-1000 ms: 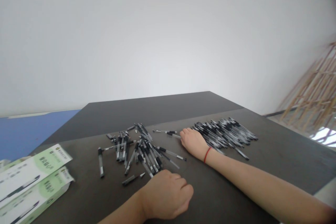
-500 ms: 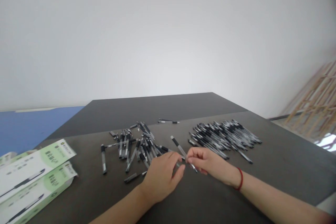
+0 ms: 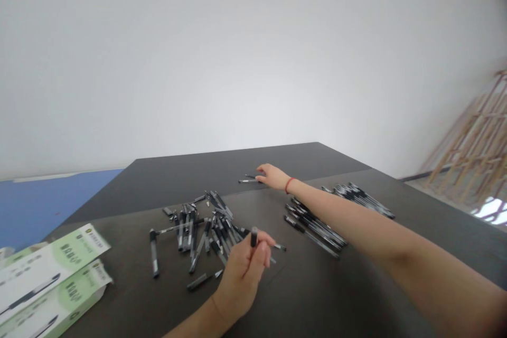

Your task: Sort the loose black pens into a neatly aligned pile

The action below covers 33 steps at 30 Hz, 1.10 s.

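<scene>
At my far left lie the green-and-white boxes (image 3: 51, 269), well apart from my fingers. Next comes the jumbled heap of pens (image 3: 193, 227), its near edge just beside my left hand (image 3: 241, 277). That hand's thumb and forefinger are pinched on a dark pen part (image 3: 254, 236) sticking upward; whether cap or whole pen, I can't tell. Farther off, two loose pens (image 3: 247, 181) run under the curled fingers of my right hand (image 3: 273, 176); I can't tell whether they've gripped. The lined-up pens (image 3: 317, 225) lie rightmost, partly behind my forearm.

Half a second ago my left thumb stood apart from its fingers, and my right hand held a pen close by; now it's reached away.
</scene>
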Available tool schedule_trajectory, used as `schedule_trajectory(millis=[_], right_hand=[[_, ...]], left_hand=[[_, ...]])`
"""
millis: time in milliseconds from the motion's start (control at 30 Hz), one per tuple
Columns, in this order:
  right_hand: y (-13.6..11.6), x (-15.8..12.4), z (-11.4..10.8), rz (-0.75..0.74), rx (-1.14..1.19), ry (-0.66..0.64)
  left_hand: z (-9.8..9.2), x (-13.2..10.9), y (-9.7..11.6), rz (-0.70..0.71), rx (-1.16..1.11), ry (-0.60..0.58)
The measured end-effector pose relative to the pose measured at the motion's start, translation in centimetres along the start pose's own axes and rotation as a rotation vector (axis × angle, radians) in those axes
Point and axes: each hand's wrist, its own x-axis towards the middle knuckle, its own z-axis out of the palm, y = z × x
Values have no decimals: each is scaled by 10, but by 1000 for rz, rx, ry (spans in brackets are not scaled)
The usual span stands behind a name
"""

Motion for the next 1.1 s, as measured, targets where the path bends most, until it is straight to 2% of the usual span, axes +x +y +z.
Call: schedule_trajectory(millis=[67, 167, 300, 400, 600, 767, 933, 1100], right_hand=[[8, 33, 9, 51, -71, -23], [12, 65, 26, 92, -159, -92], [6, 85, 44, 54, -238, -181], [-1, 88, 49, 14, -272, -251], [-35, 69, 49, -40, -295, -334], [-65, 28, 51, -123, -254, -305], [-71, -15, 58, -157, -202, -203], [-72, -19, 56, -166, -169, -207]], left_hand=[[-2, -5, 3, 129, 177, -122], [-5, -8, 6, 317, 380, -228], [-6, -5, 2, 443, 461, -319], [-4, -1, -2, 446, 478, -350], [-6, -1, 1, 395, 507, -393], [-7, -1, 4, 384, 510, -385], [-7, -2, 3, 382, 525, -371], [-6, -3, 4, 378, 516, -351]])
